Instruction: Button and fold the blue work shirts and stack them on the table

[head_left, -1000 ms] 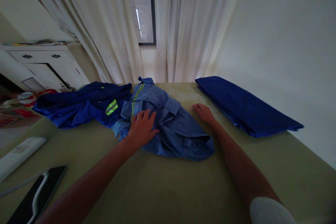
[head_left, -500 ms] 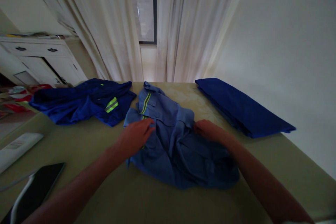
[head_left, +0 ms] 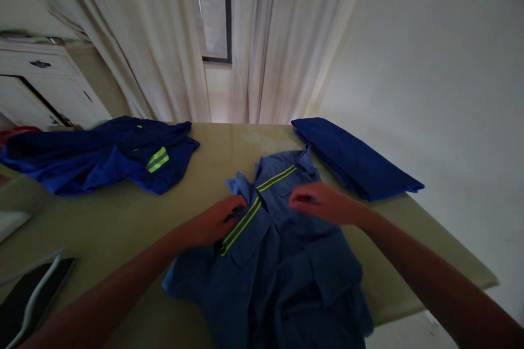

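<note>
Head view: blue-grey shirt point(head_left: 268, 267) now turned & spread on surface point(head_left: 223, 147), so front's accessible; L hand point(head_left: 215, 221) curled at stripe point(head_left: 241, 227), R hand point(head_left: 321, 202) curled o/ chest, can't tell if fingers grip.

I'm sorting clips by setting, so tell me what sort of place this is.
Probably a room in a home: long pale curtains hang by a window, a white cabinet stands at the left, and a blue shirt lies on a table.
</note>
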Available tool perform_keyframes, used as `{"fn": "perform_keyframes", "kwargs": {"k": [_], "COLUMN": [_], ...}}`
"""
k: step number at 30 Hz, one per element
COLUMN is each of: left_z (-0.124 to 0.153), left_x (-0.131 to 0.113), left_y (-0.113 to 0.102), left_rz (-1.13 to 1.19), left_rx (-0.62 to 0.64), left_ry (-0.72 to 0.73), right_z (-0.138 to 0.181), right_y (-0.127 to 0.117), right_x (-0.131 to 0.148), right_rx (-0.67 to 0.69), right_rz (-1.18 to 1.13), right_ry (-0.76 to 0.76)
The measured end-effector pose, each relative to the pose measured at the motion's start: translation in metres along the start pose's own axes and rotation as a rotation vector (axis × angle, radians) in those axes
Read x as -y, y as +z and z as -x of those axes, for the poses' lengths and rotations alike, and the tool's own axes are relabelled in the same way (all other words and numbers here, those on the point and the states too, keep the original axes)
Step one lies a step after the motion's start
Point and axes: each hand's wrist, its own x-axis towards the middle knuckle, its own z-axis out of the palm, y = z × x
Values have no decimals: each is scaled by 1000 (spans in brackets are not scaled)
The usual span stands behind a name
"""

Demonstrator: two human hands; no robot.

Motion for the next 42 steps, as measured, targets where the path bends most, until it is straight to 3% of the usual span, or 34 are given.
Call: {"fn": "perform_keyframes", "kwargs": {"k": [2, 3, 5, 7, 12, 15, 18, 20, 23, 25, 27, 28, 32, 37, 39, 42], "left_z": [9, 14, 22, 25, 26, 25, 25, 26, 26, 20, 8, 0, -23, -17, -14, -17], "left_x": [-35, -50, -73, -81, -56, -38, -25, -15, 4, 18, 30, 35, 58, 88, 91, 83], "left_y": [11, 17, 31, 47, 85, 93, 76, 50, -1, -28, -43, -45, -33, -26, -28, -38], "left_rz": [22, 31, 83, 155, 15, -93, -145, -263, -607, -791, -897, -928, -800, -622, -580, -491], "left_rx": [140, 216, 334, 357, 52, -87, -107, -140, -331, -438, -453, -442, -370, -377, -312, -149], "left_ry": [156, 218, 284, 232, -198, -325, -283, -181, 50, 222, 269, 224, -48, -301, -329, -260], "right_z": [-31, -46, -73, -96, -123, -120, -104, -90, -68, -61, -60, -62, -68, -47, -35, -26], "right_y": [-4, -2, 7, 18, 27, 14, -15, -42, -78, -87, -79, -70, -19, 33, 48, 63], "right_x": [-24, -37, -58, -69, -65, -53, -42, -37, -39, -49, -64, -73, -110, -134, -133, -128], "right_rx": [-247, -298, -311, -248, 93, 204, 241, 132, -226, -532, -731, -753, -630, -504, -463, -358], "right_rz": [125, 172, 235, 281, 420, 490, 538, 567, 635, 663, 639, 612, 504, 404, 368, 353], "right_ry": [-71, -105, -165, -211, -162, -39, -35, -60, -10, 68, 128, 134, 113, 151, 178, 194]}}
